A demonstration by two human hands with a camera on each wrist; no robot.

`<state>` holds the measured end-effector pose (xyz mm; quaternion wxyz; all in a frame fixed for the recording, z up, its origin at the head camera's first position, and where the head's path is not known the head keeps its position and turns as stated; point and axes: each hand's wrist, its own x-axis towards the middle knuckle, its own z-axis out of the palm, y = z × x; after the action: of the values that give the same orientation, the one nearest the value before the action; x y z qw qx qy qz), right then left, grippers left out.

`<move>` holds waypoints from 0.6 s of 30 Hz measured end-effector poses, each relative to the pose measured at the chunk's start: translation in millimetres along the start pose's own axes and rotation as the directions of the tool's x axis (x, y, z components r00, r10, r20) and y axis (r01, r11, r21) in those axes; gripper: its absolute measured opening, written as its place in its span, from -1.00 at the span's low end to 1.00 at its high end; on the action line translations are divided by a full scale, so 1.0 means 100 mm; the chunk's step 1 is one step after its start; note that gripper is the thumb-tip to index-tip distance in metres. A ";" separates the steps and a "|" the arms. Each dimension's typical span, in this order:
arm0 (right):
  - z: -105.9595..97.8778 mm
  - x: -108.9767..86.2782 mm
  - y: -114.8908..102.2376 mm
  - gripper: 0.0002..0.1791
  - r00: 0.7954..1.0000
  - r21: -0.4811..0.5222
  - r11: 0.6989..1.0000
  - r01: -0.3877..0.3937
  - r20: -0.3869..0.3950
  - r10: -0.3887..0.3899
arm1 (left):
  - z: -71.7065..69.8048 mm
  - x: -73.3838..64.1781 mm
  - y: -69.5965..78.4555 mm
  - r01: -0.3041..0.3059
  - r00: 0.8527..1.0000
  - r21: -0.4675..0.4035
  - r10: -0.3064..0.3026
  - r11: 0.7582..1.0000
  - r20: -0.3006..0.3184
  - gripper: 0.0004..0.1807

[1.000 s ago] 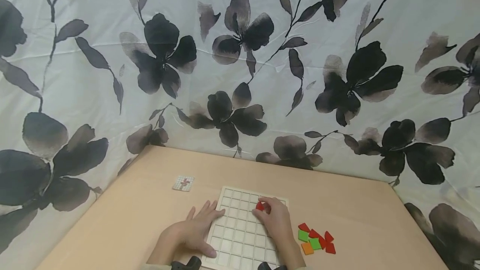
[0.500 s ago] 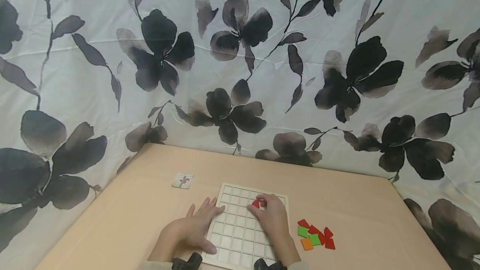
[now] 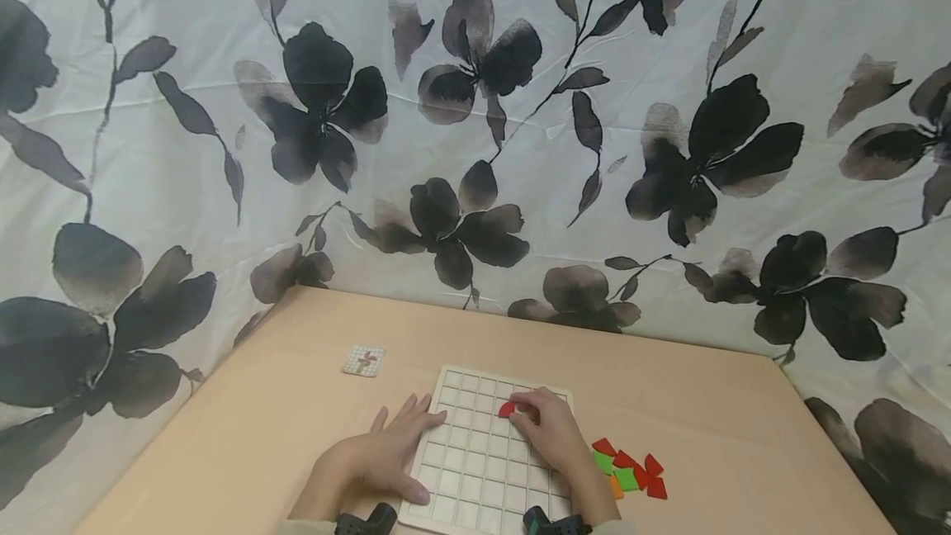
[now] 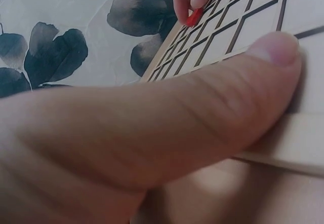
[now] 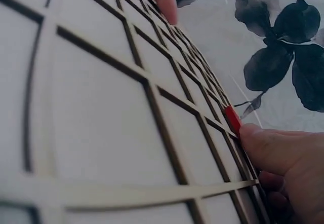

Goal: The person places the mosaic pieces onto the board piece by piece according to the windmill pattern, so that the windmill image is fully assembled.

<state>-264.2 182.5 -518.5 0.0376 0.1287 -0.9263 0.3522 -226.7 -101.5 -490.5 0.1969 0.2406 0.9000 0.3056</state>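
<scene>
A person's right hand [image 3: 551,429] pinches a red piece [image 3: 506,409] between thumb and fingers at the far part of a gridded board [image 3: 462,440], right of its middle, while the left hand [image 3: 380,452], fingers spread, rests at the board's left edge. A patterned card [image 3: 364,361] lies left of the board's far corner; loose red wedges [image 3: 656,488], green tiles [image 3: 626,480] and an orange tile [image 3: 616,487] lie to its right.

Plain tan desk [image 3: 275,403]. Pale wooden grid board [image 3: 471,464] lying flat. Small gridded card [image 3: 364,362] with red motif, left of board's far corner, apart. Right of board, loose cluster: five red tiles [image 3: 657,489], two green tiles [image 3: 626,480], orange tile [image 3: 616,487], partly hidden.
</scene>
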 end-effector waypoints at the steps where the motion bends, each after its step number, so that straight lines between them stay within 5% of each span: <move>1: 0.01 0.00 0.00 -0.71 1.000 -0.009 1.000 0.001 -0.005 -0.001 | 0.00 0.00 0.00 0.001 1.000 -0.005 -0.001 1.000 0.001 0.17; 18: 0.12 0.04 -0.06 -0.73 0.991 0.003 0.995 -0.102 -0.082 0.101 | -0.02 0.00 -0.01 -0.005 1.000 -0.027 0.005 1.000 0.007 0.17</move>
<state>-266.0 170.0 -523.1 0.0578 0.0668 -0.9295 0.3582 -228.1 -103.0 -489.2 0.2024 0.2413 0.8944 0.3174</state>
